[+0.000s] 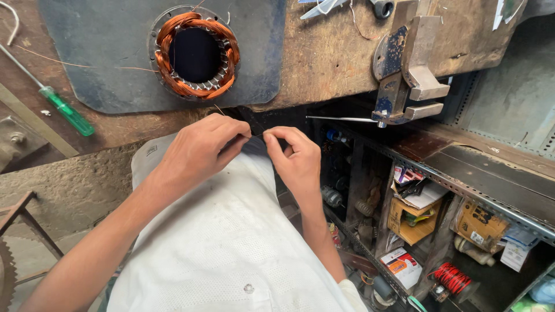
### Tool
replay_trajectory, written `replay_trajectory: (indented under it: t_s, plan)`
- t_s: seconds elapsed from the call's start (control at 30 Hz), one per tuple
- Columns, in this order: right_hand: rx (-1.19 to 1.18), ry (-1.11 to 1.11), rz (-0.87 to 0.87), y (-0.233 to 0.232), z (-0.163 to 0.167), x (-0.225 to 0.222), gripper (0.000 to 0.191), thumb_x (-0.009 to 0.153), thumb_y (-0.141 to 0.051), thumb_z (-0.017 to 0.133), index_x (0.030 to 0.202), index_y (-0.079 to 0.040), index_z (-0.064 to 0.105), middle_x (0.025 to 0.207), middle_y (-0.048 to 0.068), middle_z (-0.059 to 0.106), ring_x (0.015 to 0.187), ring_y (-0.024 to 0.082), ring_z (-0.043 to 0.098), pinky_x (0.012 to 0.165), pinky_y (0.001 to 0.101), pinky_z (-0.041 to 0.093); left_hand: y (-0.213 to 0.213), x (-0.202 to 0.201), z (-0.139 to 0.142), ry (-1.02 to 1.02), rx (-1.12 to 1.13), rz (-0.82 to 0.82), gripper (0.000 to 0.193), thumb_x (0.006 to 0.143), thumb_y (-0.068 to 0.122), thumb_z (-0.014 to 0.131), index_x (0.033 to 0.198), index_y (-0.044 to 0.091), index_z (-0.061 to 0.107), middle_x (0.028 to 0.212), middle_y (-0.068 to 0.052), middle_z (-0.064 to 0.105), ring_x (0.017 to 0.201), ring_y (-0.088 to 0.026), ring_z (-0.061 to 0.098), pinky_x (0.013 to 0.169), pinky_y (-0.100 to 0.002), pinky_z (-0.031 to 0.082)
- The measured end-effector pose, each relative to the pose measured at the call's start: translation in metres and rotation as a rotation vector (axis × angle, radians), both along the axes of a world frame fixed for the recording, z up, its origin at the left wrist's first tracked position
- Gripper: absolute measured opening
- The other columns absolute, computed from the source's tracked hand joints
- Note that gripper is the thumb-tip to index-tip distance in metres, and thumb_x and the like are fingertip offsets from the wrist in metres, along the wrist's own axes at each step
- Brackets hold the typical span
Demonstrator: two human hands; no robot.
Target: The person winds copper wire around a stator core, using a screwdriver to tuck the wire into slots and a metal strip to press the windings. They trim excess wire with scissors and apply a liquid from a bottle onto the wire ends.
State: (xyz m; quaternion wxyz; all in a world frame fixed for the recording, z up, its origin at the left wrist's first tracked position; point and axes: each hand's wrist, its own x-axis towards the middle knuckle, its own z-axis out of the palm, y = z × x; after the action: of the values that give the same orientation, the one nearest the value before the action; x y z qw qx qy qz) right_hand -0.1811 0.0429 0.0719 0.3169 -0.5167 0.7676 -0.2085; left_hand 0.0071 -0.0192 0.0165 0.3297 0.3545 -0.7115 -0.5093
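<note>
Wire point(258, 134), thin and dark, ran taut between the two hands just off the counter's near edge, above the lap in its white shirt point(231, 242). The left hand point(199, 151) was pinched shut on one end, thumb pressed to forefinger; the right hand point(296, 155) was closed the same way on the other, fingertips almost meeting the left's. A fine strand looked to rise from the pinch toward the stator point(196, 55), which lay on the counter just beyond the hands, its copper winding point(173, 81) looping round the dark bore; whether the strand reached that coil could not be told.

To my eye, this step wanted a firm pinch close to the working point, tension kept even, no sharp kink, and no tug on the coil.

The stator sat on a dark blue-grey mat point(104, 63). Toward the counter's left edge lay a green-handled screwdriver point(66, 111). At the right end a bench vise point(410, 63) was bolted on, its jaws hanging past the near edge. Under the counter on the right, metal shelves point(462, 190) held cardboard boxes point(480, 225) and a spool of red wire point(452, 278).
</note>
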Motion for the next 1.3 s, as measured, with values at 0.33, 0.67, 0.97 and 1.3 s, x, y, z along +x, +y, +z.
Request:
replay_trajectory:
  t_s: [0.33,0.67,0.97,1.3]
  plan:
    - [-0.303,0.160,0.290,0.007,0.004,0.029,0.018,0.095,-0.005,0.081,0.112,-0.008,0.074,0.115,0.003,0.069,0.082,0.009,0.069,0.065,0.0215,0.057,0.005,0.012,0.007,0.017,0.052,0.006,0.020,0.085,0.004,0.078,0.103,0.003,0.068,0.107,-0.008,0.070,0.097,-0.027,0.069,0.081,-0.037,0.057]
    - [-0.033,-0.092,0.072,0.038,0.061,-0.041,0.009,0.082,0.004,0.072,0.090,-0.002,0.072,0.105,0.005,0.070,0.082,0.008,0.063,0.071,0.0218,0.050,0.012,0.010,0.004,-0.152,-0.208,0.116,0.022,0.081,0.007,0.077,0.102,0.008,0.068,0.110,-0.002,0.068,0.104,-0.023,0.066,0.081,-0.037,0.052]
    - [-0.024,-0.463,0.041,-0.025,0.034,-0.015,0.018,0.110,-0.011,0.056,0.120,-0.001,0.067,0.108,0.006,0.071,0.093,0.012,0.069,0.084,0.0250,0.058,0.044,0.012,0.047,-0.108,-0.415,-0.265,0.018,0.082,0.017,0.067,0.098,0.011,0.064,0.097,-0.002,0.062,0.088,-0.018,0.061,0.072,-0.032,0.049]
    - [-0.010,0.160,0.290,-0.058,-0.025,0.042,0.009,0.087,-0.015,0.075,0.089,-0.008,0.070,0.075,0.006,0.069,0.065,0.019,0.067,0.060,0.0304,0.051,0.040,0.031,0.044,0.024,-0.383,-0.066,0.034,0.082,0.017,0.071,0.116,0.016,0.069,0.117,-0.001,0.068,0.103,-0.020,0.065,0.088,-0.036,0.052]
